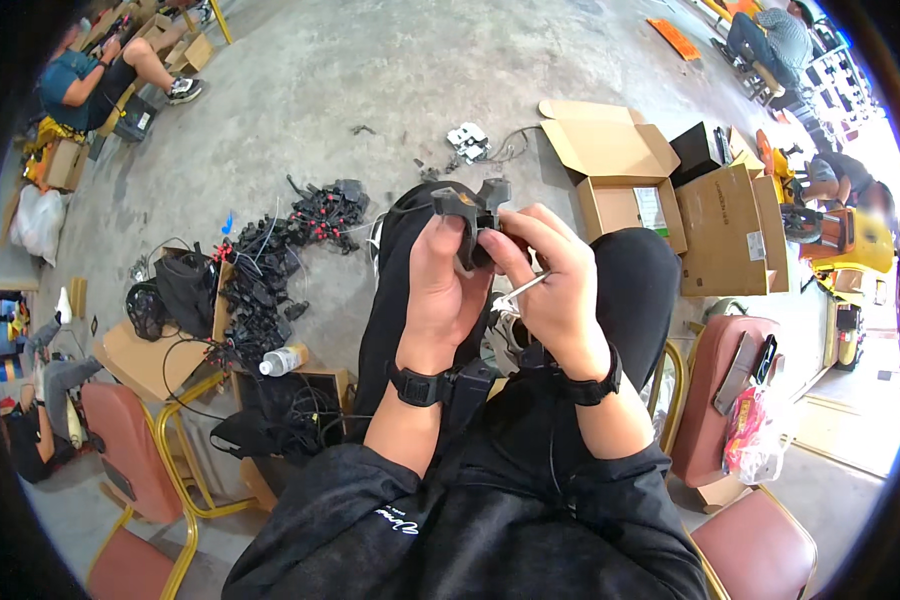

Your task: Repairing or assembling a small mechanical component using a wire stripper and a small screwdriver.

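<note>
Between my raised knees, my left hand grips a dark forked plastic part with its thumb up against the piece. On the other side, my right hand has its fingertips on the same part and also holds a thin white rod, angled down to the left. Behind the hands, part of the plastic piece is hidden.
A heap of black parts and cables lies left, beside a bottle. Cardboard boxes stand front right. Pink-padded chairs flank me. Other people sit around the edges, some near yellow machinery.
</note>
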`<state>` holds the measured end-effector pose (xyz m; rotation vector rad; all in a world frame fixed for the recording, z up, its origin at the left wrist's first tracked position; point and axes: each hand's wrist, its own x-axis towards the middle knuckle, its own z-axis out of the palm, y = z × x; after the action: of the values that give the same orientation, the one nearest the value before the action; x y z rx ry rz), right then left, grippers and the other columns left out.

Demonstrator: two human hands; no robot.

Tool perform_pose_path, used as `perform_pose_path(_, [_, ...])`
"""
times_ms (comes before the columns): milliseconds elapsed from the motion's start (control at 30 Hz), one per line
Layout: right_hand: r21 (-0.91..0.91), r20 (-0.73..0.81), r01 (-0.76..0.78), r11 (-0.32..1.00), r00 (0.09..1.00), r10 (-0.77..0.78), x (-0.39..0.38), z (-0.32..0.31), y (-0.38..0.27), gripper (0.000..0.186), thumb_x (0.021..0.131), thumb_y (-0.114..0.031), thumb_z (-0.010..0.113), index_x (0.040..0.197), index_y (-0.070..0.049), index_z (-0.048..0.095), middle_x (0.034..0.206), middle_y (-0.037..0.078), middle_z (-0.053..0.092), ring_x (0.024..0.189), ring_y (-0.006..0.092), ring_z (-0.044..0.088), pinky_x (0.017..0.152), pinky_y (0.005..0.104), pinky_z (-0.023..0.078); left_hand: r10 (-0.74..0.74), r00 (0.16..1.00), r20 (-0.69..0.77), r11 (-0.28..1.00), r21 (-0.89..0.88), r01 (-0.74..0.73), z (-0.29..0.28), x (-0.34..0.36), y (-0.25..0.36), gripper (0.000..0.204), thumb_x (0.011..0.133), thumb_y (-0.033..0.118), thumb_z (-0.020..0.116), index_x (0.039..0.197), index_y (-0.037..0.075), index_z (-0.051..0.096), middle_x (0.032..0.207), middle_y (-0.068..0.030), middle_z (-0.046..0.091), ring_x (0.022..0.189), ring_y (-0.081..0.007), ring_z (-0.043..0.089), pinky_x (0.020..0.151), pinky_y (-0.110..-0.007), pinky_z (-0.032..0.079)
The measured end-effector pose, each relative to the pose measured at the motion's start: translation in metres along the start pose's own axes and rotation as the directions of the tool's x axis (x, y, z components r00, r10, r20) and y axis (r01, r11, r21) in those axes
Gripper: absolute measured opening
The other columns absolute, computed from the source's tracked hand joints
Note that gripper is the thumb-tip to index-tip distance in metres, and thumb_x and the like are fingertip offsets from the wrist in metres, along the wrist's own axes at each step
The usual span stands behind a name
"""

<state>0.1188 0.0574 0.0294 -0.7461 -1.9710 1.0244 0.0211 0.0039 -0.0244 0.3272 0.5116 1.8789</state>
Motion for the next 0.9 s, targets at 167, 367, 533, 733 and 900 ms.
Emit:
perform_pose_path(167, [-0.058,-0.023,0.078,0.995,0.997,-0.08,-0.003,-0.002,0.006,0.03,0.068,-0.008,0.078,0.093,-0.001,0.064,0.07,0.006,0.056,0.058,0.0138,0.052,0.053,0.0247,0.042,0.071,0.997,-0.027,0.996,-0.056,-0.073,0.023,-0.002,0.005,0.027,0.094,0.027,0.052,0.103,0.002,0.054,0.095,-0.0077,0.061,0.085,-0.0166,0.059,0.078,-0.031,0.049])
perform_pose_path(367, [-0.011,-0.001,0.051,0.999,0.999,-0.051,-0.002,0.0,0.001,0.021,0.073,-0.007,0.075,0.092,-0.005,0.066,0.074,0.006,0.061,0.059,0.0112,0.054,0.053,0.0234,0.043,0.035,0.997,-0.076,0.969,-0.242,-0.052,0.007,-0.002,0.007,0.023,0.09,0.018,0.048,0.103,0.001,0.056,0.103,-0.0097,0.062,0.093,-0.0194,0.059,0.085,-0.032,0.047])
perform_pose_path(533, [-0.074,0.13,0.03,0.997,0.991,-0.021,-0.002,-0.003,-0.002,0.02,0.075,-0.006,0.073,0.093,-0.005,0.065,0.077,0.006,0.062,0.061,0.0158,0.058,0.056,0.0266,0.046,-0.043,0.989,-0.142,0.913,-0.407,-0.019,0.002,0.0,0.01,0.021,0.088,0.022,0.047,0.091,0.004,0.056,0.098,-0.0094,0.061,0.093,-0.0207,0.057,0.082,-0.032,0.046])
perform_pose_path(733, [-0.124,0.294,0.388,0.913,0.893,-0.34,-0.006,0.005,-0.002,0.024,0.071,0.001,0.072,0.092,-0.002,0.06,0.084,0.011,0.06,0.077,0.028,0.06,0.069,0.0344,0.05,-0.207,0.977,-0.046,0.836,-0.527,0.153,-0.003,0.011,0.011,0.027,0.089,0.027,0.044,0.071,0.007,0.039,0.076,-0.0075,0.04,0.077,-0.0204,0.044,0.072,-0.03,0.039])
perform_pose_path(900, [-0.145,0.318,0.415,0.898,0.879,-0.355,-0.007,0.006,-0.004,0.026,0.071,0.002,0.07,0.094,-0.001,0.059,0.087,0.012,0.059,0.08,0.0289,0.06,0.071,0.0344,0.049,-0.238,0.971,0.024,0.756,-0.623,0.2,-0.006,0.012,0.011,0.024,0.087,0.023,0.043,0.07,0.007,0.038,0.074,-0.0071,0.039,0.073,-0.0185,0.041,0.068,-0.029,0.036])
